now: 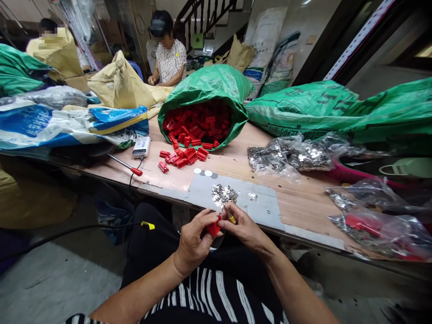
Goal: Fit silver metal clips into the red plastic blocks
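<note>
My left hand is closed round a small red plastic piece, held above my lap at the table's front edge. My right hand meets it from the right, thumb and fingertips pinched against the piece. A thin tool with a yellow handle sticks out between the right fingers; its exact kind and its tip are hard to make out. Just beyond both hands, a pile of small shiny metal pieces lies on a grey mat, with a few more pieces to its right.
A green sack lies open, spilling red plastic pieces. A red-handled tool and a white device with a cable are at left. Plastic bags of metal parts lie at right. Another person sits across the table.
</note>
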`<state>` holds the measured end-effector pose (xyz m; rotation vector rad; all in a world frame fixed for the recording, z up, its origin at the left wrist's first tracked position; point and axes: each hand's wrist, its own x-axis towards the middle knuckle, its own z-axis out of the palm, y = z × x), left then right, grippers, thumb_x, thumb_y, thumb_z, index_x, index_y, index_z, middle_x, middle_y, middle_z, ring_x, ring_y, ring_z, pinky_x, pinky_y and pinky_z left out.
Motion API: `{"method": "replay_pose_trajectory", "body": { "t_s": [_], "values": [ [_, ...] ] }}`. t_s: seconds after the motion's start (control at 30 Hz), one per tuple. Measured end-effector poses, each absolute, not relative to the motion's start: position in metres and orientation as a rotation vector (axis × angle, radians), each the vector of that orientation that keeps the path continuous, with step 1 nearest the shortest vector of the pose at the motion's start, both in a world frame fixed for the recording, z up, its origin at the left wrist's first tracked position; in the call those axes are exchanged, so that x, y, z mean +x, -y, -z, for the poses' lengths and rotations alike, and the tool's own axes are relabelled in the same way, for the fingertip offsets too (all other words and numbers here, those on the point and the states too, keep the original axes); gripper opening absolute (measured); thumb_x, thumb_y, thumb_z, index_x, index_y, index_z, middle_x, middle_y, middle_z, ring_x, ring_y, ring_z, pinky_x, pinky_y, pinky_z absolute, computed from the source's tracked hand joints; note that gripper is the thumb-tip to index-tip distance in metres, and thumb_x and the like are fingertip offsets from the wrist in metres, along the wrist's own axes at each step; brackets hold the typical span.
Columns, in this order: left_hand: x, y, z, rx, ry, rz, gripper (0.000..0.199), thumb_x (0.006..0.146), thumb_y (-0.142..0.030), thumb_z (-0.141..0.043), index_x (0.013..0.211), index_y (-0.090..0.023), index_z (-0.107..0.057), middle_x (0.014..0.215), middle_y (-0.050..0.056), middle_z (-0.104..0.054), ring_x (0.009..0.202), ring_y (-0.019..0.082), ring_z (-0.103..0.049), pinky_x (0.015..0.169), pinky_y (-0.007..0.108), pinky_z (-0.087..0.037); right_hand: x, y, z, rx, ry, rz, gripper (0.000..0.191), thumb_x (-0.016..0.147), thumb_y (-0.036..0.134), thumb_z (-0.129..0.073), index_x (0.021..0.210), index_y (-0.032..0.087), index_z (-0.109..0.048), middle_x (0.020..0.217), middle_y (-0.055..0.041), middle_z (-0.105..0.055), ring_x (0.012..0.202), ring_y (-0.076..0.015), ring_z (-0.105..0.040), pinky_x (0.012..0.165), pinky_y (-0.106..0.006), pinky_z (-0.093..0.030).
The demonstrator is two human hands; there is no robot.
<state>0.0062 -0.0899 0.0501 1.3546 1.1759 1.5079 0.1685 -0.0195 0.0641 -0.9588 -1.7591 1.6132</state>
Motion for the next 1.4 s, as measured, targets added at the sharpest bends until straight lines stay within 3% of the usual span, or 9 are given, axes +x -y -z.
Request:
{"method": "replay_pose_trajectory", "body": {
  "t_s": [0.3, 0.6, 0.83, 0.93, 1.03, 1.13, 1.23, 1.4],
  "values": [
    [0.006, 0.094, -0.044, 1.346, -1.183, -1.437, 0.033, 0.071, -0.013, -0.071, 0.102, -0.026, -0.071, 0.107, 0.005, -0.073, 0.111, 0.026, -0.062, 0.106, 0.042, -0.04, 0.174, 0.03, -0.05, -0.948, 1.547, -1.974, 0.039, 0.078, 0.051, -0.066, 0.088, 0.021, -0.044, 0.068, 0.0071, -0.037, 0.053, -0.0067, -0.028, 0.047, -0.019, -0.022],
    [0.002, 0.096, -0.038, 1.259, -1.146, -1.384, 0.03, 0.072, -0.018, -0.073, 0.101, -0.023, -0.07, 0.106, 0.007, -0.072, 0.112, 0.026, -0.061, 0.098, 0.037, -0.046, 0.172, 0.037, -0.043, -0.888, 1.301, -2.13, 0.042, 0.073, 0.045, -0.073, 0.086, 0.021, -0.041, 0.067, 0.0082, -0.036, 0.05, -0.0047, -0.023, 0.045, -0.018, -0.017],
    [-0.006, 0.086, -0.034, 0.899, -0.911, -1.363, 0.028, 0.069, -0.017, -0.076, 0.096, -0.018, -0.066, 0.105, 0.008, -0.073, 0.098, 0.022, -0.067, 0.089, 0.032, -0.051, 0.166, 0.035, -0.041, -0.821, 1.231, -2.226, 0.042, 0.071, 0.045, -0.073, 0.088, 0.022, -0.041, 0.062, 0.0098, -0.035, 0.045, -0.0036, -0.022, 0.042, -0.018, -0.016],
    [-0.007, 0.08, -0.03, 0.779, -0.957, -1.465, 0.029, 0.071, -0.018, -0.075, 0.097, -0.017, -0.064, 0.105, 0.007, -0.072, 0.095, 0.02, -0.068, 0.088, 0.03, -0.051, 0.165, 0.018, -0.05, -0.964, 1.552, -1.937, 0.034, 0.078, 0.048, -0.065, 0.095, 0.022, -0.049, 0.066, 0.0067, -0.047, 0.047, -0.0058, -0.034, 0.045, -0.019, -0.025],
    [-0.011, 0.075, -0.028, 0.732, -1.061, -1.548, 0.031, 0.07, -0.02, -0.075, 0.098, -0.017, -0.063, 0.103, 0.006, -0.072, 0.092, 0.018, -0.067, 0.087, 0.028, -0.05, 0.163, -0.007, -0.06, -1.174, 1.985, -1.243, 0.016, 0.085, 0.036, -0.057, 0.092, 0.022, -0.059, 0.087, -0.0015, -0.062, 0.072, -0.0138, -0.055, 0.066, -0.026, -0.043],
    [-0.015, 0.073, -0.028, 0.742, -1.123, -1.562, 0.032, 0.07, -0.021, -0.076, 0.099, -0.017, -0.063, 0.103, 0.006, -0.072, 0.092, 0.017, -0.067, 0.088, 0.028, -0.05, 0.155, -0.03, -0.064, -1.289, 2.285, -0.692, 0.011, 0.087, 0.025, -0.052, 0.091, 0.021, -0.062, 0.092, -0.0041, -0.064, 0.085, -0.018, -0.059, 0.078, -0.03, -0.044],
    [-0.019, 0.073, -0.029, 0.779, -1.155, -1.553, 0.033, 0.071, -0.022, -0.075, 0.101, -0.018, -0.063, 0.104, 0.006, -0.071, 0.092, 0.017, -0.066, 0.088, 0.028, -0.05, 0.145, -0.045, -0.064, -1.357, 2.496, -0.478, 0.015, 0.088, 0.021, -0.051, 0.095, 0.021, -0.063, 0.095, -0.0045, -0.064, 0.087, -0.0172, -0.06, 0.077, -0.027, -0.044],
    [-0.022, 0.072, -0.029, 0.779, -1.181, -1.557, 0.033, 0.071, -0.023, -0.075, 0.101, -0.018, -0.063, 0.102, 0.005, -0.071, 0.09, 0.016, -0.066, 0.087, 0.027, -0.05, 0.135, -0.057, -0.066, -1.408, 2.649, -0.429, 0.01, 0.086, 0.02, -0.054, 0.09, 0.022, -0.063, 0.094, -0.0029, -0.063, 0.085, -0.0155, -0.06, 0.071, -0.024, -0.041]
  ]
}}
